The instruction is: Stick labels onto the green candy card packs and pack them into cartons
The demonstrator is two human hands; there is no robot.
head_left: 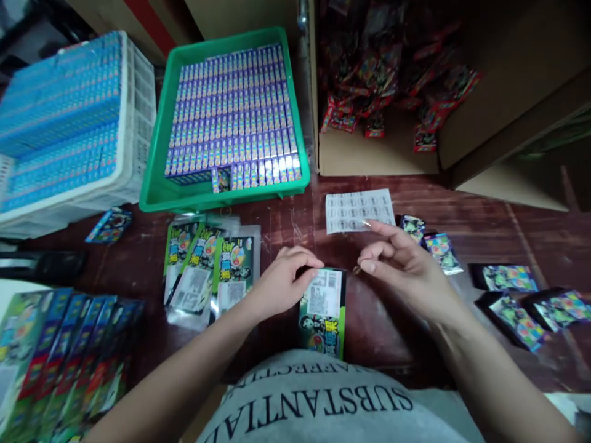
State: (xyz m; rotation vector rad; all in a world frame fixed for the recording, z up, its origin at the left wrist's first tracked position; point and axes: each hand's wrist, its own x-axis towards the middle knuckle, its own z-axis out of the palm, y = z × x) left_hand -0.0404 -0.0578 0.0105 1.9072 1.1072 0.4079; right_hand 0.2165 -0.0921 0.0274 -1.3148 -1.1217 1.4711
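In front of my body a green and black printed packet (322,311) lies flat, with a white label at its far end. My left hand (287,278) pinches the far left corner of this packet between thumb and fingers. To the right, my right hand (401,266) is held above the table, thumb and a finger closed on a small sticker (357,269); its print cannot be read. Just beyond that hand's raised index finger lies a white sheet of round stickers (353,210).
A green crate (299,157) of small purple boxes stands beyond, beside a white crate (138,117) of blue boxes. Bagged packets (203,271) overlap at left, near a row of packets (69,357). Small packs (510,320) lie right; a carton (378,154) holds red packs.
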